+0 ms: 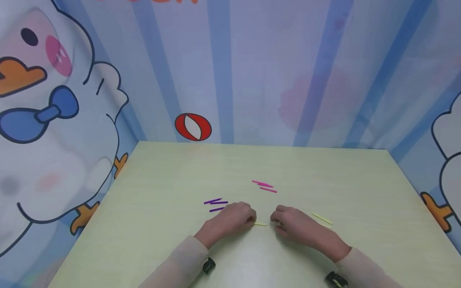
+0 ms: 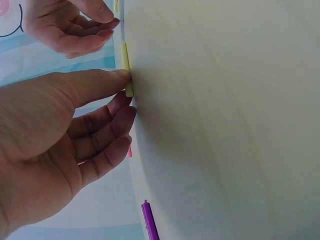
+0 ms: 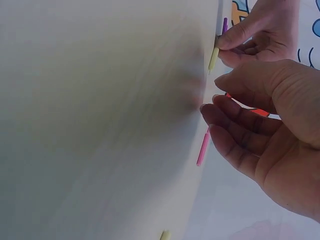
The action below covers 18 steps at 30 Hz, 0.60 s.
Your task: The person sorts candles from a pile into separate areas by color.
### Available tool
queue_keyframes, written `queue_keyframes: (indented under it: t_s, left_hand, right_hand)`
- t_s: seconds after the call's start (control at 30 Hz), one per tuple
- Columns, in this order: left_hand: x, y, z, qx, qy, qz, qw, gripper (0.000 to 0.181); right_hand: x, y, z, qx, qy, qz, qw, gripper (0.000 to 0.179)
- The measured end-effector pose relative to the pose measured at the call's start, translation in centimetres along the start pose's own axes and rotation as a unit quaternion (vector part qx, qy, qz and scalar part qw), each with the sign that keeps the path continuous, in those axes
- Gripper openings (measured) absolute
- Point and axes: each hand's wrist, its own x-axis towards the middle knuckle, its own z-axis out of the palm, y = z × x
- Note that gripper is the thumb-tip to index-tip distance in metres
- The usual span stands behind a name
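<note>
- Sorting by colour looks partly done, I judge: three purple sticks [image 1: 215, 204] lie close together on the surface [image 1: 324, 172] ahead of my left hand [image 1: 230, 221], and the pink sticks [image 1: 264, 186] lie in their own little cluster farther out, between my hands.
- The yellow ones are not gathered: one yellow stick [image 1: 260, 224] lies between my two hands, and another yellow stick [image 1: 322, 218] lies apart, just beyond my right hand [image 1: 293, 226].
- My left thumb [image 2: 107, 80] presses on the near end of the stick between my hands; the other fingers curl loosely beneath and grip nothing.
- My right hand holds nothing; its fingers [image 3: 235, 135] are loosely bent, close to that stick's other end but off it.
- The stick is thin, short, straight, pale yellow, lying flat.
</note>
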Motion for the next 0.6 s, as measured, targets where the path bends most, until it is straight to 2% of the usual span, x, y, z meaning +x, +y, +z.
queue_keyframes:
  t_s: [0.37,0.6]
  left_hand:
    - [0.0,0.1,-0.3,-0.006,0.004,0.002,1.0,0.017]
    - [0.0,0.2,-0.2,-0.004,0.002,-0.005,1.0,0.017]
  right_hand:
    - [1.3,-0.4,0.7,0.024,-0.016,-0.01,0.9996,0.014]
    - [2.0,-0.8,1.0,0.028,-0.027,0.007,0.9992,0.011]
